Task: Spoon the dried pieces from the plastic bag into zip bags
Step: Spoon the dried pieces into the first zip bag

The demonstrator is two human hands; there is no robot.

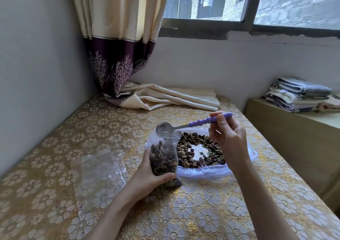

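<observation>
Head view, worktop: a worktop (211, 208) under a gold floral lace-pattern cover fills the lower frame, set into a room corner.
Zip bag in hand: a clear zip bag (164, 159) stands upright near the centre, well over half full of dark mixed dried pieces (199, 150); its mouth is open at the top.
Left hand: the left hand (147, 178) wraps the lower part of that zip bag, thumb across the front, its grip closed round the bag.
Spoon: a metal spoon (193, 124) with a beaded purple handle lies nearly level, its bowl right at the zip bag's mouth at 12 o'clock of the bag; the bowl looks empty.
Right hand: the right hand (229, 138) pinches the far end of the purple handle between thumb and fingertips, so its grip is closed on the spoon.
Plastic bag: a thin pale plastic bag (206, 171) lies opened flat at 3 o'clock of the zip bag, touching it; the dried pieces are spread across it in a loose ring with a bare patch in the middle.
Spare bags: empty clear zip bags (97, 168) lie flat at 9 o'clock of the held bag, overlapping each other.
Curtain: a cream curtain (117, 37) with a purple branch-print hem hangs at 11 o'clock, its tail folded onto the worktop.
Linen: folded cloths (298, 94) are stacked on a low ledge at 2 o'clock.
</observation>
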